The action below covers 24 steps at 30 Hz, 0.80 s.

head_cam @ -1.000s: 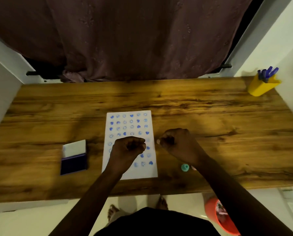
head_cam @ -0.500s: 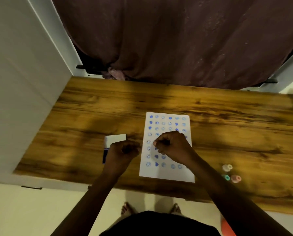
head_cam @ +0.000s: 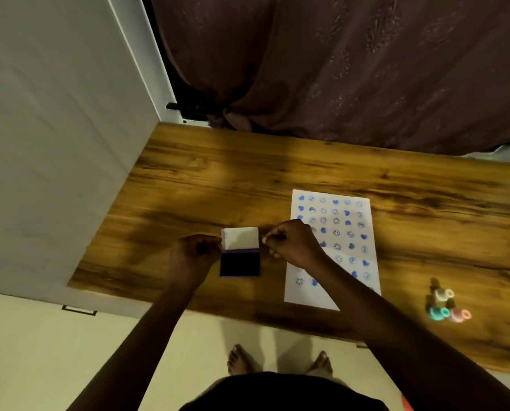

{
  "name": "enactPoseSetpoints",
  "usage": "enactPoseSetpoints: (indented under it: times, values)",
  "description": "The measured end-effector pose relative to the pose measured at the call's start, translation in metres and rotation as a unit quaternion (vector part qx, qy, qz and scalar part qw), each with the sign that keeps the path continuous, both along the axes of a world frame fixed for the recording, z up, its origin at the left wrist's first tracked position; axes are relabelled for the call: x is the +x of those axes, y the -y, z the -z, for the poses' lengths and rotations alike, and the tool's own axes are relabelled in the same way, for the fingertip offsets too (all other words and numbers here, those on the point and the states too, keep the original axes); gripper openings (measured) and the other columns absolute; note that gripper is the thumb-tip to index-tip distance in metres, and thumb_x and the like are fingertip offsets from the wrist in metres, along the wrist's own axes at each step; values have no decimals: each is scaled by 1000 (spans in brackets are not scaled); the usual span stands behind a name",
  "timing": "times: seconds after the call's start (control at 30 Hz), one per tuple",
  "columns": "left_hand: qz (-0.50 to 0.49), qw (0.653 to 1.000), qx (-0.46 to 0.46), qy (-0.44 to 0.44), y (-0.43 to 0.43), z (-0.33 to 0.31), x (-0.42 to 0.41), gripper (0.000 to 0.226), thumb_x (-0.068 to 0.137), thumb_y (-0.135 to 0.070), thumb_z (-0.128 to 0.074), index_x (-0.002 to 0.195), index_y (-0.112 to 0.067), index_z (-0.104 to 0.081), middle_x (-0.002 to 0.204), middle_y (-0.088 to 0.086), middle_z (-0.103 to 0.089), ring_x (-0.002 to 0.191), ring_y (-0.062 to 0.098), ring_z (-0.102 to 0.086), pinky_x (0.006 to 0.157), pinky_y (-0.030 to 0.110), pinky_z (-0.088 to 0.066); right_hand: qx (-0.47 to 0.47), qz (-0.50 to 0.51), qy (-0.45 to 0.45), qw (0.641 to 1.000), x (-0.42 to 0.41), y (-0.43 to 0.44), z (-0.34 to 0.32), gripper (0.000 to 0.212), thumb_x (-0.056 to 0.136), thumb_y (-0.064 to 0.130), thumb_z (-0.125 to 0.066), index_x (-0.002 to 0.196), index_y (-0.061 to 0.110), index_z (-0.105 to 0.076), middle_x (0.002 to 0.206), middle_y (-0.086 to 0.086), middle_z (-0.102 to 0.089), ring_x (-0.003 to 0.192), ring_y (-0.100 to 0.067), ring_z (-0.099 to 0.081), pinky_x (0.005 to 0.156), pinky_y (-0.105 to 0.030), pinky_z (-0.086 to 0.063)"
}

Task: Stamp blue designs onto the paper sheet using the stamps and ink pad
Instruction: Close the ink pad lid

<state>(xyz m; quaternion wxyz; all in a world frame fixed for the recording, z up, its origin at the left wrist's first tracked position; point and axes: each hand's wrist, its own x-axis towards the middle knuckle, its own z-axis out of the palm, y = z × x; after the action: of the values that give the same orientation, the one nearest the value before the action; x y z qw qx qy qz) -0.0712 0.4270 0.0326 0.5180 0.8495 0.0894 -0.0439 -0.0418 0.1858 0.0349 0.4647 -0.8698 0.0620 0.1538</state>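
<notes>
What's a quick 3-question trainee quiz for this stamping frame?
1. True or false: the ink pad lies open, its white lid raised.
2. Which side of the paper sheet is the pad on? A) its left B) its right
3. How many loose stamps lie right of the sheet?

Key: 1 true. 2 A. 3 three; the left hand and right hand flank the pad, so what each grip holds cannot be told.
</notes>
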Motion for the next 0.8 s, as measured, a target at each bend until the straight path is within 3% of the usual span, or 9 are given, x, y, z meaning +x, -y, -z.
enactPoseSetpoints:
  times: [0.13,0.27,0.37,0.53,0.63,0.73,0.8]
  values:
    - [1,999,17,-27,-11,8,11,26,83,-1,-75,73,-25,-75,76,-3,-78,69,6,-72,69,32,-56,-43,4,-8,999,10,-14,8,12,92,24,-74,84,16,-78,74,-5,-78,68,-18,-77,76,-35,-65]
    - [-9,998,19,-58,-12,16,21,14,82,0,-73,81,-12,-79,84,11,-80,81,28,-76,77,43,-61,-81,18,-21,996,17,-24,16,16,89,27,-76,87,11,-78,72,-3,-77,62,-15,-75,69,-30,-63]
    - [17,997,22,-69,-8,21,27,13,83,1,-73,79,-10,-80,80,17,-80,78,34,-78,75,50,-64,-99,24,-28,994,22,-30,19,20,86,31,-80,89,11,-76,77,-5,-78,68,-19,-75,72,-35,-64]
    - [39,994,19,-97,-5,27,38,18,84,3,-75,97,-7,-82,89,16,-81,79,31,-79,75,54,-65,-120,33,-16,992,24,-35,22,15,81,22,-82,86,10,-75,78,-9,-77,71,-24,-74,72,-42,-65]
    - [48,994,46,-91,-7,32,41,16,81,0,-78,93,-9,-83,89,14,-82,78,28,-78,67,40,-64,-115,41,-18,992,22,-36,25,13,80,18,-82,86,9,-76,82,-9,-77,75,-24,-75,74,-41,-65]
    - [60,993,74,-74,-7,34,41,16,83,-4,-79,94,-15,-84,80,-2,-78,63,5,-71,49,13,-48,-115,56,-13,992,19,-37,29,12,80,21,-81,83,10,-78,85,-6,-78,79,-21,-73,72,-29,-58]
    - [66,993,69,-72,-7,33,41,18,84,-2,-77,94,-15,-83,79,-4,-76,62,-2,-67,48,10,-48,-115,65,-2,991,16,-38,31,12,80,21,-81,79,10,-78,81,-5,-77,75,-18,-71,71,-25,-51]
